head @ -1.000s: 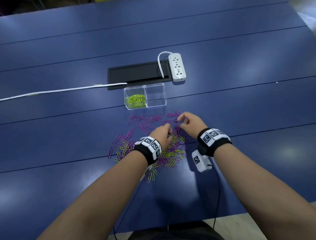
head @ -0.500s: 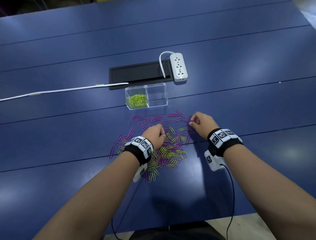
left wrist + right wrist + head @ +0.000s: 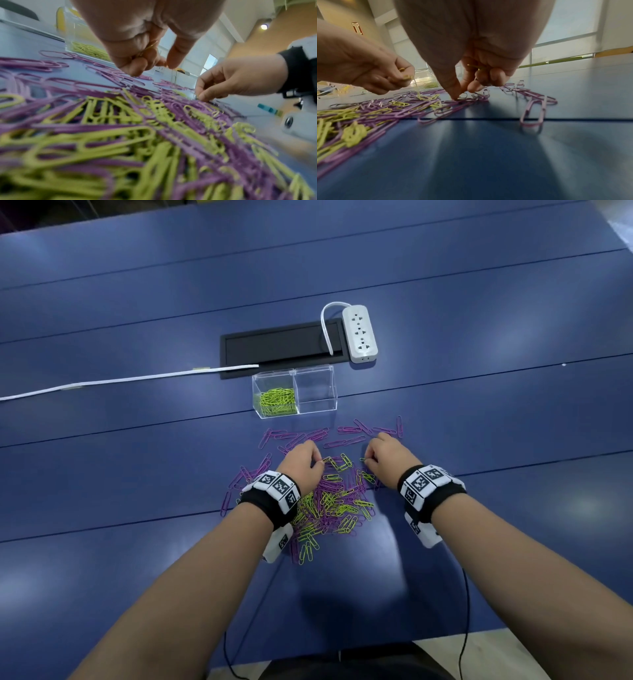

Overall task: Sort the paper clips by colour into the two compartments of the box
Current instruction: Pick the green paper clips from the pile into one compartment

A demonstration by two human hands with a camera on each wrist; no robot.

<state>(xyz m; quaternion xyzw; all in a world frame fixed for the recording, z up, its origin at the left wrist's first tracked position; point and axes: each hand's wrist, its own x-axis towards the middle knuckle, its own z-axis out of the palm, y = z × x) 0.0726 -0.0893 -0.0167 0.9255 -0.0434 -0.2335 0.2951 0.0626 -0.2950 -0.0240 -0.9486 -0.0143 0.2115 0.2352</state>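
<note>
Head view: both hands work the mixed pile of paper clips at the counter's near middle, left hand and right hand each in a narrow grip on green clips, best carried to the box's left compartment without snagging purple ones.

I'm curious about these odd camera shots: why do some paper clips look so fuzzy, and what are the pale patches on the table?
Left wrist view: nearest paper clips are blurred. Head view: pale glare patches on the blue table; arms cast shadows. Right wrist view: straight table seams bow.
</note>
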